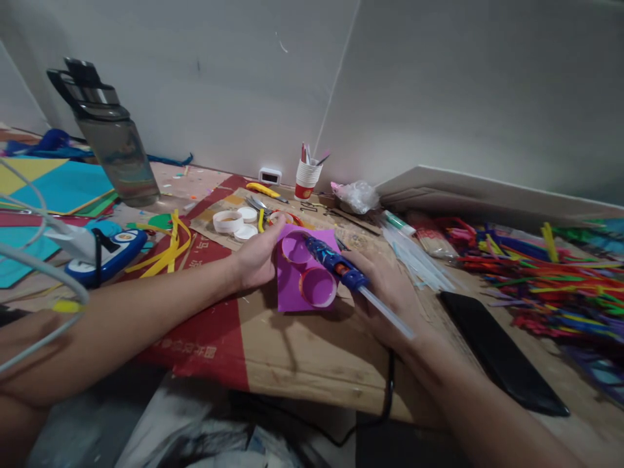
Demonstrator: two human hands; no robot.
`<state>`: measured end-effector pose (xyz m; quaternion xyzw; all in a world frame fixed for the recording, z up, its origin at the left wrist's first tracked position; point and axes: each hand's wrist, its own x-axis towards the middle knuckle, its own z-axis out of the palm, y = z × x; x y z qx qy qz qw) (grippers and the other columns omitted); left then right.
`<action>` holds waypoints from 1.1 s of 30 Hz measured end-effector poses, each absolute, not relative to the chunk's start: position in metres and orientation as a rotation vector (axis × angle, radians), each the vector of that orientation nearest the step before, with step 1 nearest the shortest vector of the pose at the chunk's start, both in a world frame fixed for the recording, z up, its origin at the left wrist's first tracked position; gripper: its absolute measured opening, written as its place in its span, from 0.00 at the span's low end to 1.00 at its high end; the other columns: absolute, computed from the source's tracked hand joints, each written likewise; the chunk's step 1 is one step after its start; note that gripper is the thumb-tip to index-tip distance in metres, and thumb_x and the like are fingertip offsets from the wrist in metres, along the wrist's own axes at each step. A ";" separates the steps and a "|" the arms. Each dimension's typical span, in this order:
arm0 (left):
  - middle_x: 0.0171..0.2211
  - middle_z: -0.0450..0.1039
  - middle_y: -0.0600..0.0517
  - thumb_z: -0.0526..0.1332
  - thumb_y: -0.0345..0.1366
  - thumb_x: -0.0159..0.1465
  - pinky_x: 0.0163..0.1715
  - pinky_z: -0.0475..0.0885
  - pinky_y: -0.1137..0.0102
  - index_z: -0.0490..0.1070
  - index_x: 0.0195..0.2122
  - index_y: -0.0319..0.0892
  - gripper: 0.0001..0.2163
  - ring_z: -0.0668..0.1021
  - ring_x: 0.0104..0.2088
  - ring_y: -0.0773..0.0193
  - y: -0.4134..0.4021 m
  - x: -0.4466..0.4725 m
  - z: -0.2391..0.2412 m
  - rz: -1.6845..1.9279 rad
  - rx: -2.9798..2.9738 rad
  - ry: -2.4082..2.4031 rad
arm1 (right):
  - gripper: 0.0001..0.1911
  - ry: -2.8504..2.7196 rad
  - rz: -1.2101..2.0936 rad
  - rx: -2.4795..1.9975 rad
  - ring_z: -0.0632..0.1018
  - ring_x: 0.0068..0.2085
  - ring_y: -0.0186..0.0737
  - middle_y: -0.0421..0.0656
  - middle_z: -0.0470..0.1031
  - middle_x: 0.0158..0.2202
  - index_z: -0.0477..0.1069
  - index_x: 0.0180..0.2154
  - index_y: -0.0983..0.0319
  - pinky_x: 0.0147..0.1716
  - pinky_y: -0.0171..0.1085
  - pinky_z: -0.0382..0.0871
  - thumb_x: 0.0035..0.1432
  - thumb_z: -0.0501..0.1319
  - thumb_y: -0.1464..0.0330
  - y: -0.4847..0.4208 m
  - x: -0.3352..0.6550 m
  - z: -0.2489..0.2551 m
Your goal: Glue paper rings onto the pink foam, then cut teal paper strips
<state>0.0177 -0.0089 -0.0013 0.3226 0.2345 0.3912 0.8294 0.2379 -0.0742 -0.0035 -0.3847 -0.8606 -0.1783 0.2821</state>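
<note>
1. Purple on brown: steadied the paper sheet (290,292) on the cardboard (302,354) with the left hand (256,260); could not tell its grip.
2. Clasped the glue gun (336,263) tight in the right hand (385,286), nozzle at the upper ring (295,249).

a craft corner at home: coloured paper (58,185), sticks (546,273), scissors (257,205) and tape rolls (228,221) cover the surface (302,351).

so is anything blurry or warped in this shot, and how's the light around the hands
head view: dim, even light, soft shadows by the left hand and right hand; wide lens warps the edges of the head view, so the water bottle leans; glue gun and purple sheet fairly sharp there, bottom edge smeared
</note>
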 end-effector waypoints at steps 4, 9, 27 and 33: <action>0.43 0.77 0.40 0.49 0.42 0.68 0.49 0.71 0.62 0.72 0.45 0.33 0.19 0.78 0.44 0.56 -0.008 0.022 -0.006 0.855 0.665 0.566 | 0.19 -2.331 -0.518 -0.991 0.75 0.40 0.47 0.51 0.73 0.40 0.56 0.54 0.63 0.36 0.43 0.70 0.61 0.52 0.69 -0.076 0.236 -0.002; 0.43 0.76 0.40 0.48 0.44 0.68 0.46 0.73 0.61 0.72 0.48 0.36 0.20 0.78 0.44 0.56 -0.014 0.026 -0.006 0.846 0.670 0.549 | 0.19 -2.373 -0.540 -0.979 0.74 0.38 0.47 0.52 0.73 0.39 0.57 0.53 0.65 0.35 0.43 0.70 0.60 0.53 0.71 -0.079 0.230 0.001; 0.39 0.76 0.44 0.47 0.37 0.69 0.38 0.74 0.69 0.71 0.45 0.35 0.16 0.78 0.36 0.65 -0.018 0.026 0.000 1.091 0.736 0.582 | 0.19 -2.303 -0.556 -1.184 0.73 0.40 0.50 0.52 0.71 0.40 0.56 0.54 0.64 0.35 0.44 0.68 0.60 0.50 0.71 -0.074 0.237 -0.007; 0.34 0.76 0.46 0.50 0.38 0.68 0.34 0.75 0.70 0.72 0.44 0.35 0.14 0.78 0.31 0.66 -0.015 0.027 -0.008 1.016 0.678 0.668 | 0.18 -2.317 -0.516 -1.120 0.73 0.41 0.49 0.52 0.72 0.41 0.57 0.54 0.64 0.37 0.44 0.70 0.62 0.51 0.67 -0.075 0.236 -0.005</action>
